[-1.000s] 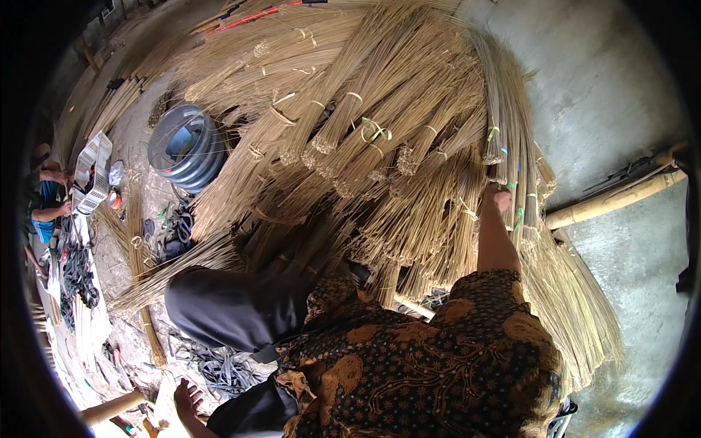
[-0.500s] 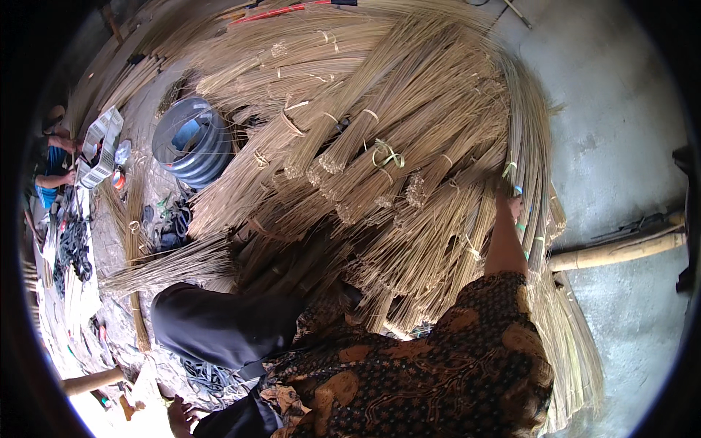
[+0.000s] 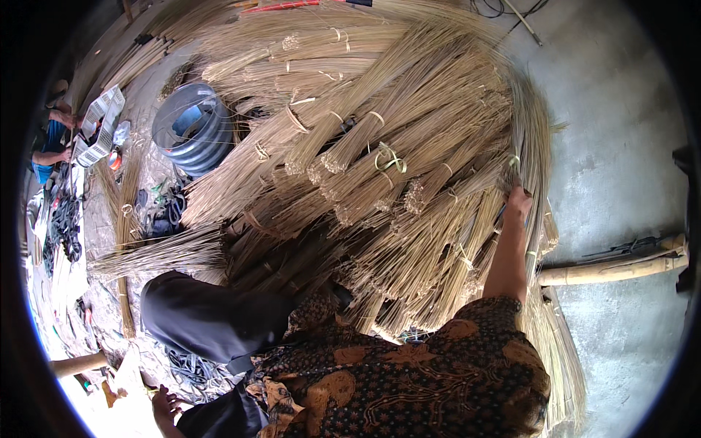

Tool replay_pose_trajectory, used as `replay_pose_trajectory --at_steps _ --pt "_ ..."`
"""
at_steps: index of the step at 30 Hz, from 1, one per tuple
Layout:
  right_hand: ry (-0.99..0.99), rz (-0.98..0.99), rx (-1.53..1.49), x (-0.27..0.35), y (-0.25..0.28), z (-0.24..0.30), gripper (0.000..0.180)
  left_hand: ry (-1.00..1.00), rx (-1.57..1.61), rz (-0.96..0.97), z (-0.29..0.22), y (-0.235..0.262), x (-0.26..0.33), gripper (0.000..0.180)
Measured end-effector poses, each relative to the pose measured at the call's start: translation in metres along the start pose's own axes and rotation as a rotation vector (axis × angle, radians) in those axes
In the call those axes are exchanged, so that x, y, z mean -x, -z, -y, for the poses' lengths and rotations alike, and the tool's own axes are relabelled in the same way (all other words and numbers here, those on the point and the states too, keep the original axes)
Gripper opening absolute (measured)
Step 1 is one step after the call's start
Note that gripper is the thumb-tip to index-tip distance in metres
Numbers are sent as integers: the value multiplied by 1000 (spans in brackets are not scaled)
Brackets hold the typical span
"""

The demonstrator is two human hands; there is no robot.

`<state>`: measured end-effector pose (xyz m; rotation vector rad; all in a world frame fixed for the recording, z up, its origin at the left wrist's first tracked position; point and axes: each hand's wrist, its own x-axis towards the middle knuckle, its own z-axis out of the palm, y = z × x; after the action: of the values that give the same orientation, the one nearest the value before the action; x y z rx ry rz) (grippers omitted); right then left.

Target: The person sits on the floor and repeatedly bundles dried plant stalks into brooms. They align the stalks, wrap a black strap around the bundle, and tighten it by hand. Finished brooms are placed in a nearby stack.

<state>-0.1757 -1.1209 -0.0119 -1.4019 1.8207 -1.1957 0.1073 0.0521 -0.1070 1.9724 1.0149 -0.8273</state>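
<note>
At the right side of a large heap of tied bundles of dry stalks [image 3: 431, 124], my right arm reaches forward. My right hand [image 3: 519, 201] is closed round a long bundle of stalks [image 3: 531, 131], just below its pale green tie. The stalks' far ends fan out along the wall side. Low at the left, beside my dark-trousered knee, is my left hand [image 3: 166, 403]. Its fingers are apart and nothing shows in them.
A ribbed grey tub [image 3: 193, 139] stands left of the heap. Beyond it, a person [image 3: 52, 146] sits by a white plastic crate [image 3: 101, 125]. A bamboo pole [image 3: 613, 271] juts out at the right. Dark straps [image 3: 193, 374] lie near my left leg.
The view has shifted slightly. My right hand has closed more plainly round the stalk bundle by the wall. My left hand shows more of its fingers, still low at the left.
</note>
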Motion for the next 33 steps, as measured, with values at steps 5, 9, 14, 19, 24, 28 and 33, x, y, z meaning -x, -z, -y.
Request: replay_pose_trajectory --at_steps 5,9,14,19,24,28,33 --pt "-94 121 -594 156 -23 -14 66 6 -53 -8 -4 -1 -2 68" --pt "-69 100 -434 205 -31 -34 75 16 -36 2 -3 3 -3 67" --pt "-172 286 43 149 -62 -27 75 -53 -19 66 5 9 -10 70" --pt "190 575 742 107 -112 2 87 -98 -109 79 7 12 -21 70" --pt "-285 662 -458 142 -60 71 62 -237 47 61 5 12 -21 64" --pt "-294 897 -1266 211 -25 96 56 -253 -39 49 -3 8 -15 66" --pt "-509 613 -1003 259 -46 139 44 -389 -74 82 -18 5 1 57"
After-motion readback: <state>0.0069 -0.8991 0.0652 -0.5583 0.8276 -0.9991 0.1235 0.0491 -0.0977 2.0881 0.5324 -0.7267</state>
